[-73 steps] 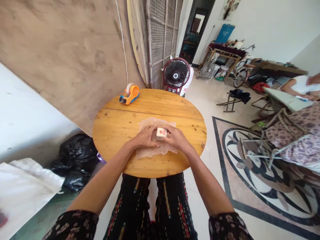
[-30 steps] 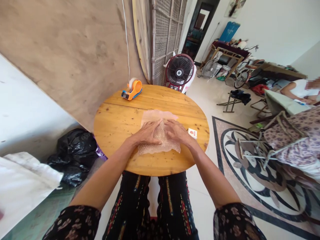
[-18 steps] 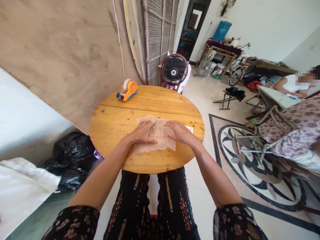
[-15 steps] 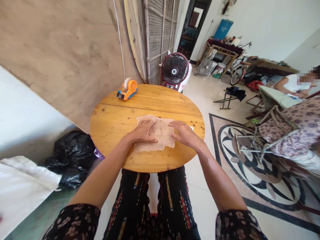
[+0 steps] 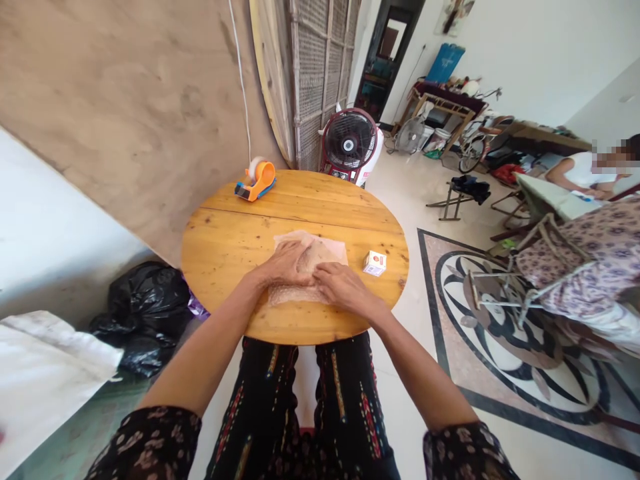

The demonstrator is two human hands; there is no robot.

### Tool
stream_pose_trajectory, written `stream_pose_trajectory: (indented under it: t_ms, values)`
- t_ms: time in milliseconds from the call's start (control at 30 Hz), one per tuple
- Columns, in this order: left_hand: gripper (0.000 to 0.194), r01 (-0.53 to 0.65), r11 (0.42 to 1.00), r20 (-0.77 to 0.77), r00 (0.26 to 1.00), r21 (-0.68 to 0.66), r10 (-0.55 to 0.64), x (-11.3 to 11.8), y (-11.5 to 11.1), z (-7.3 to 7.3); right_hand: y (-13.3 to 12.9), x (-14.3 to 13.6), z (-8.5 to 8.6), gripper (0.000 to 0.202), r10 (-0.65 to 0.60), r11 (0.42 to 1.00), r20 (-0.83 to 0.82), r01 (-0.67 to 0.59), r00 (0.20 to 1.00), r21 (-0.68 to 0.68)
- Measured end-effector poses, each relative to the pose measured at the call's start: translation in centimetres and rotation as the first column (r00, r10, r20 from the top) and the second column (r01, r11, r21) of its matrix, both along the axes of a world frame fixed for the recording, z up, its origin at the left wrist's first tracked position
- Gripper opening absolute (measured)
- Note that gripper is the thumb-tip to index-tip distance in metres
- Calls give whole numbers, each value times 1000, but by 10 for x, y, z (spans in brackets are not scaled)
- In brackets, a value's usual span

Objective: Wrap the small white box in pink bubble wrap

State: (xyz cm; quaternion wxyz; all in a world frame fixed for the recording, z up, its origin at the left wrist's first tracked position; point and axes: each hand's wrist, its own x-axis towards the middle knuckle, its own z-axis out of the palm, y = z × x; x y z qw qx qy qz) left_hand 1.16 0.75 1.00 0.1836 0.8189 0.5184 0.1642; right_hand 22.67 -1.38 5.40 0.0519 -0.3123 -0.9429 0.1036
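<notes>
Wooden table (image 5: 230, 253) — bubble wrap (image 5: 329, 251) under left grip (image 5: 289, 265), right grip (image 5: 340, 284).

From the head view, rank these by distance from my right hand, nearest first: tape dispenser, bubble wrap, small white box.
Measured from the right hand:
1. Bubble wrap: directly under the hand, touching it.
2. Small white box: just to its right, apart from it.
3. Tape dispenser: farther off, at the table's far left edge.
</notes>
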Motion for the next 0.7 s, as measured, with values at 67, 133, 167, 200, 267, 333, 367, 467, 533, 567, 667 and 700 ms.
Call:
stream_pose_trajectory:
  t_ms: [67, 133, 167, 200, 267, 333, 367, 467, 533, 567, 667, 700]
  values:
    - [107, 6, 1000, 5, 1000, -2, -6, 0, 0, 1, -2, 10, -2, 23, -56, 998, -18, 56, 998, -3]
    - [105, 11, 1000, 26, 1000, 7, -11, 0, 0, 2, -7, 28, 0, 22, -117, 993, -111, 113, 987, -43]
    - [103, 12, 1000, 35, 999, 9, -13, 0, 0, 3, -9, 39, 3, 21, -142, 990, -193, 135, 971, -52]
    - [102, 11, 1000, 38, 999, 6, -12, 0, -1, 4, -10, 51, 6, 20, -171, 985, -288, 163, 942, -50]
    - [101, 8, 1000, 34, 999, -6, -8, 0, -1, 6, -6, 73, 13, 20, -238, 967, -422, 254, 875, -18]
    - [101, 6, 1000, 27, 1000, -18, -6, 1, -1, 8, 5, 91, 17, 25, -331, 928, -428, 372, 841, 14]
    - [100, 7, 1000, 26, 1000, -20, -7, 1, -2, 9, 13, 98, 17, 37, -374, 909, -394, 416, 840, 22]
    - [101, 2, 1000, 21, 1000, -16, -1, 2, -3, 10, 37, 112, 9, 76, -456, 885, -253, 466, 853, -25]
    - [101, -11, 1000, 23, 1000, -15, 11, 2, -4, 10, 48, 116, 0, 85, -462, 886, -194, 460, 865, -59]
    - [100, -13, 1000, 25, 1000, -16, 14, 2, -4, 10, 52, 117, -5, 84, -458, 889, -181, 453, 870, -73]
    - [101, 1, 1000, 26, 1000, -23, -1, 1, -4, 9, 56, 120, -17, 78, -481, 876, -196, 459, 854, -149]
    - [102, 4, 1000, 23, 1000, -26, -4, 1, -4, 8, 57, 122, -20, 75, -506, 860, -210, 473, 836, -189]
